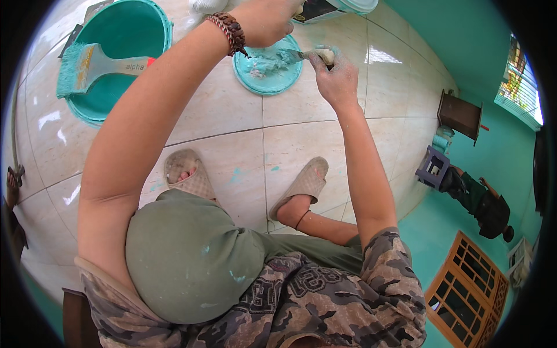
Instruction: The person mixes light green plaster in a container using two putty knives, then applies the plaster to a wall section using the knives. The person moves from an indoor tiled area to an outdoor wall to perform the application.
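My right hand [338,80] is closed round the pale handle of a putty knife [295,55]. Its blade reaches over a round teal lid [268,88] on the floor, which carries a lumpy heap of teal paste [264,65]. Above the lid, my left hand [268,22] is bent with its fingers curled, partly cut off by the top edge. A small pale bit shows at its fingers, too little to name. Left of my left arm stands a teal paint bucket [152,29], with a wide paintbrush [96,68] lying across its rim.
A white-lidded tub [325,10] stands beyond my hands. My slippered feet [188,174] rest on glossy tiles [232,151] spotted with teal. To the right are a grey plastic stool [432,167], a brown cabinet [458,116] and another person [484,203] in dark clothes.
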Motion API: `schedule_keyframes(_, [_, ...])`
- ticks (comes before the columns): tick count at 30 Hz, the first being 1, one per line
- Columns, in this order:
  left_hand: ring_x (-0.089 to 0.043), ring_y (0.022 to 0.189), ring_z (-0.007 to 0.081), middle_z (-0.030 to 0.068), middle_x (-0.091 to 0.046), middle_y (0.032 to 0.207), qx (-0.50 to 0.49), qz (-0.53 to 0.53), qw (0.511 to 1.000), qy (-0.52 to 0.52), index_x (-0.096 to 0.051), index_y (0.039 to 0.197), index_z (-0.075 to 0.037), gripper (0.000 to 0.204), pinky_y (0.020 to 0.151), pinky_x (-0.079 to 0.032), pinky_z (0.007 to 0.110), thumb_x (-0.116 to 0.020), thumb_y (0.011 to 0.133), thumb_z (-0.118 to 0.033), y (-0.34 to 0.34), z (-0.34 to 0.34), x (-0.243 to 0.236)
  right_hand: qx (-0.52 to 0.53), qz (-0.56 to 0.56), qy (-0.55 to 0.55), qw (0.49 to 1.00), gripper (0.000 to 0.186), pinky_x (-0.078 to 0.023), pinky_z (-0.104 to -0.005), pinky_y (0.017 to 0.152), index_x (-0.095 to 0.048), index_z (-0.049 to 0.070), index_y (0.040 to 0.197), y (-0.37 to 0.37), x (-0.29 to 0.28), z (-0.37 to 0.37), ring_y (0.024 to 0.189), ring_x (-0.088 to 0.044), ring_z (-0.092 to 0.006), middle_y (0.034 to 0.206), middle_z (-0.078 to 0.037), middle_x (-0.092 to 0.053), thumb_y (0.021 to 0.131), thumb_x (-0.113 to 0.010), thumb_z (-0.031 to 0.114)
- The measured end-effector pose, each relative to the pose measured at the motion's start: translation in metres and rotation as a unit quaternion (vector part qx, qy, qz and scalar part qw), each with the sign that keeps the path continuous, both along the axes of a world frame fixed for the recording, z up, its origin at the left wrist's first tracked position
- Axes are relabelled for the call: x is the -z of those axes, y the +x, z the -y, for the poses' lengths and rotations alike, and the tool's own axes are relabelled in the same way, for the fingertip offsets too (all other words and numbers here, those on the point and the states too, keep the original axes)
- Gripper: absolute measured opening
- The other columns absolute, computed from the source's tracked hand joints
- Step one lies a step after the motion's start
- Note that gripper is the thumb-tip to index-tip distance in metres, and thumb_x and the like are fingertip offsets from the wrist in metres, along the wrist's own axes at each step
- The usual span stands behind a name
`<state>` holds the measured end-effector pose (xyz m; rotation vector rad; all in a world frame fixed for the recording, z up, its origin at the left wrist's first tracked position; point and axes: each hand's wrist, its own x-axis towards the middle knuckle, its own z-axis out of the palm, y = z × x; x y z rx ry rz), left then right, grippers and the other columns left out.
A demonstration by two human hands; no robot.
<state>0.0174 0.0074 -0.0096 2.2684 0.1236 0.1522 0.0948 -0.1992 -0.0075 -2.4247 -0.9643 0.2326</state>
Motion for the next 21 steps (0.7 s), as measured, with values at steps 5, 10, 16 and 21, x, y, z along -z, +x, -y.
schedule_keyframes(5, [-0.061, 0.081, 0.0454, 0.0280, -0.061, 0.081, -0.001, -0.004, 1.000, 0.002, -0.038, 0.104, -0.002, 0.024, 0.072, -0.046, 0.053, -0.048, 0.084, -0.010, 0.001, -0.002, -0.004, -0.016, 0.039, 0.052, 0.998, 0.023, -0.049, -0.0372, 0.060, -0.065, 0.000, 0.089, -0.016, 0.015, 0.012, 0.067, -0.064, -0.0316, 0.076, -0.017, -0.066, 0.081, -0.070, 0.021])
schedule_keyframes(10, [-0.060, 0.079, 0.0454, 0.0278, -0.061, 0.079, 0.003, 0.005, 1.000, -0.009, -0.037, 0.104, -0.002, 0.024, 0.071, -0.046, 0.053, -0.048, 0.085, -0.010, -0.001, -0.004, 0.000, 0.054, -0.001, 0.020, 0.998, 0.022, -0.047, -0.0311, 0.057, -0.066, 0.000, 0.089, -0.022, -0.002, 0.009, 0.060, -0.057, -0.0183, 0.069, -0.011, -0.064, 0.085, -0.068, 0.021])
schedule_keyframes(16, [-0.060, 0.081, 0.0449, 0.0276, -0.061, 0.079, 0.003, 0.004, 1.000, -0.003, -0.038, 0.104, -0.001, 0.024, 0.072, -0.046, 0.052, -0.048, 0.084, -0.009, -0.001, -0.003, -0.003, 0.341, -0.206, 0.184, 0.899, 0.024, -0.041, -0.0222, 0.047, -0.060, 0.001, 0.090, -0.036, 0.032, 0.059, 0.056, -0.050, -0.0071, 0.068, -0.005, -0.060, 0.090, -0.063, 0.024])
schedule_keyframes(21, [-0.061, 0.081, 0.0447, 0.0277, -0.061, 0.080, -0.006, 0.007, 1.000, -0.006, -0.038, 0.105, 0.000, 0.025, 0.072, -0.047, 0.052, -0.049, 0.084, -0.008, -0.001, -0.001, -0.003, 0.441, -0.302, 0.349, 0.770, 0.027, -0.040, -0.0220, 0.045, -0.056, -0.001, 0.096, -0.084, 0.065, 0.091, 0.054, -0.048, -0.0072, 0.071, -0.006, -0.057, 0.094, -0.057, 0.026])
